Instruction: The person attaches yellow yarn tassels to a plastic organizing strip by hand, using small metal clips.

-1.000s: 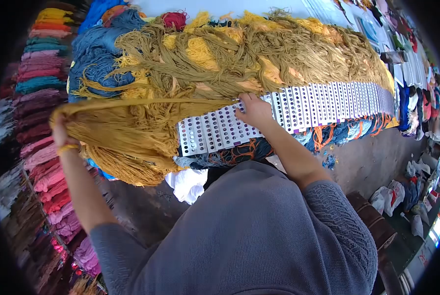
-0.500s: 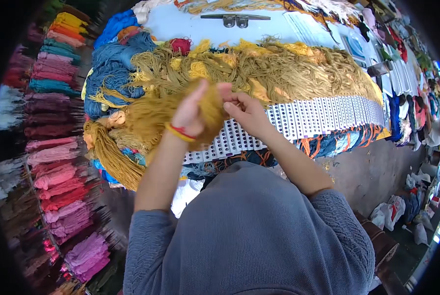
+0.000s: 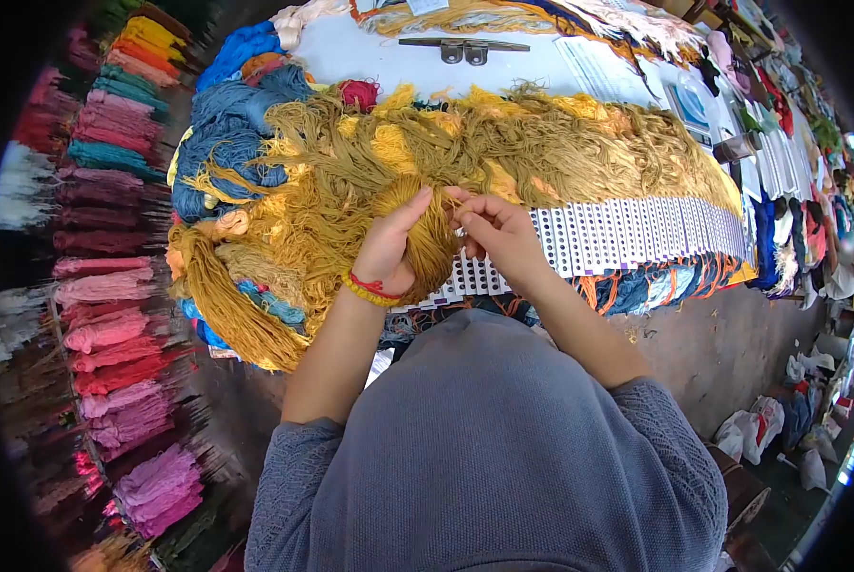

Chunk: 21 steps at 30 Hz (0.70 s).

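A bundle of golden-brown yarn (image 3: 429, 246) is looped round the fingers of my left hand (image 3: 389, 250), whose thumb lies along its near side. At the bundle's right edge my right hand (image 3: 501, 234) has its thumb and fingertips pinched together on yarn strands. The fingertips of both hands are close together. Under and left of my hands spreads a heap of loose mustard yarn (image 3: 317, 224). Beneath my right hand and beyond it runs a row of white cards with dark holes (image 3: 589, 236).
A long mustard hank (image 3: 236, 305) hangs off the table's left end, near blue yarn (image 3: 219, 143). Olive yarn (image 3: 541, 143) covers the middle. Behind it lie a metal clip (image 3: 463, 50) and papers. Coloured hanks (image 3: 112, 329) hang on a rack at left; bags (image 3: 751, 429) sit on the floor at right.
The bundle and my left hand, blurred before, are now sharp and have moved slightly right and down. My right hand has shifted a little right and down, its fingers still pinched.
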Available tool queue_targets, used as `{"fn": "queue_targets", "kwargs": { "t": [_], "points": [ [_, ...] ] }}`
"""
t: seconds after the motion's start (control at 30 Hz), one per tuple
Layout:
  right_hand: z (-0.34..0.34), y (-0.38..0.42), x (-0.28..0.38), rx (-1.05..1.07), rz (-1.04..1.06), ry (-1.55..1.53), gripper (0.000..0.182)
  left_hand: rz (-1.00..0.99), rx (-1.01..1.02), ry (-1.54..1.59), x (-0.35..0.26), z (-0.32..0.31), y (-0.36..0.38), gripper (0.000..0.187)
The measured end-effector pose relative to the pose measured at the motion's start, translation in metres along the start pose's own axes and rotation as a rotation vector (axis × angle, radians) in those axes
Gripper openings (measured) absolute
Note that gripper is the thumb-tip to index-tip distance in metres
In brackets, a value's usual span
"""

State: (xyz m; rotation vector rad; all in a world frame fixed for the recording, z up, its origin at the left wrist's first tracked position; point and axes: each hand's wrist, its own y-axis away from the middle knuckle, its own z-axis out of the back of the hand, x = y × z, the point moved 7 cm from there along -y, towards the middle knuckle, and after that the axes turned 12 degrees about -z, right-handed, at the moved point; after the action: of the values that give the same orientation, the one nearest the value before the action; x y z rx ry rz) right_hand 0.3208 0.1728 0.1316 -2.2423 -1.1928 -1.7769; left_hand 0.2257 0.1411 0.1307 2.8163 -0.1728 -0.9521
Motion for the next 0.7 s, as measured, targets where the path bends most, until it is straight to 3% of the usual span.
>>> {"fn": "queue_targets", "kwargs": {
  "t": [0.17,0.37,0.43,0.57,0.63,0.67,0.7],
  "points": [
    [0.004,-0.002,-0.007,-0.01,-0.083,-0.08,0.009,-0.04,-0.023,-0.008,-0.006,-0.005,0.004,0.034],
    [-0.002,0.002,0.001,-0.035,0.0,0.016,0.007,-0.047,-0.033,-0.11,-0.007,-0.013,0.011,0.036],
    [0.002,-0.001,-0.003,-0.075,0.094,0.24,0.002,-0.027,0.004,-0.104,-0.004,-0.017,0.011,0.036],
    [0.006,0.003,0.0,-0.083,0.17,0.097,0.005,-0.099,-0.019,-0.185,-0.006,-0.011,0.011,0.035],
    [0.006,0.004,-0.015,0.119,-0.217,-0.21,0.013,-0.202,0.031,-0.332,-0.011,0.0,0.008,0.035],
    [-0.004,0.009,-0.011,0.328,-0.286,-0.513,0.022,-0.201,0.034,-0.332,-0.012,0.003,0.009,0.035],
    [-0.004,0.013,-0.008,0.327,-0.284,-0.514,0.022,-0.123,0.085,-0.18,-0.007,0.0,0.011,0.036]
  ]
}}
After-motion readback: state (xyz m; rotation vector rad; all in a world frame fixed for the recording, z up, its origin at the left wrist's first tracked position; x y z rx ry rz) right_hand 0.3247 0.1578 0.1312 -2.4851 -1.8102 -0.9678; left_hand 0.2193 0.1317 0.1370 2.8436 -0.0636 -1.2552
